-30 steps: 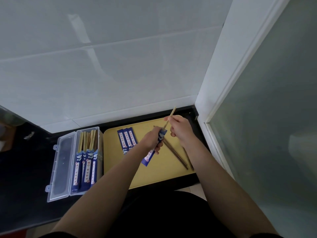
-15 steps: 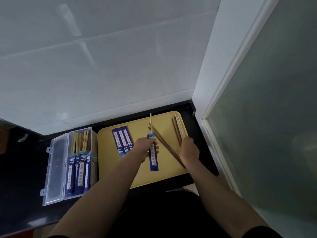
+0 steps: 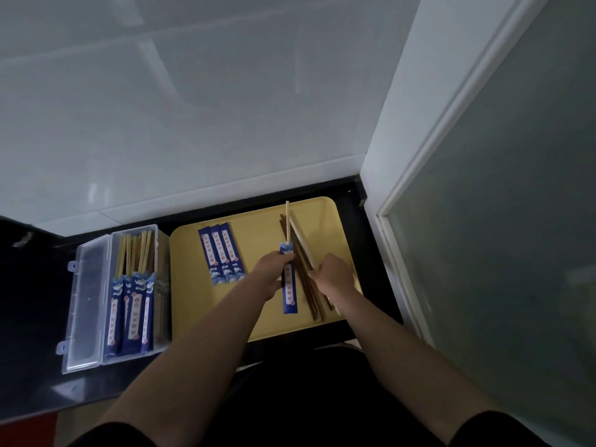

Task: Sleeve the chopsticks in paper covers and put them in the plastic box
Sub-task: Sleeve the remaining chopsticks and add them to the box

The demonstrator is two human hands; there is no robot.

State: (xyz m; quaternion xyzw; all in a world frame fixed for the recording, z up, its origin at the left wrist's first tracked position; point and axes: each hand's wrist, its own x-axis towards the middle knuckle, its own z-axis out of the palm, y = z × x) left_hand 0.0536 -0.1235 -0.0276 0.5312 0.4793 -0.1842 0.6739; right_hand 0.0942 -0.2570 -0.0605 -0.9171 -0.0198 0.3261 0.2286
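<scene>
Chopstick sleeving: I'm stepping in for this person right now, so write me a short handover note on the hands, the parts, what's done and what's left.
Left hand grips a blue sleeve with one light chopstick sticking out of its top.
Right hand rests on the loose chopsticks on the yellow tray; whether it grips one is unclear.
Done: several sleeved chopsticks lie in the open plastic box.
Left: finish this sleeve, box it, then fill the three empty sleeves on the tray.

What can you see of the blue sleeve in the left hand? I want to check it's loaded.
The blue paper sleeve is long, narrow, printed with a white strip and wave pattern. It lies lengthwise over the yellow tray, gripped near its top by the left hand. One pale chopstick sticks out of its open top.
</scene>
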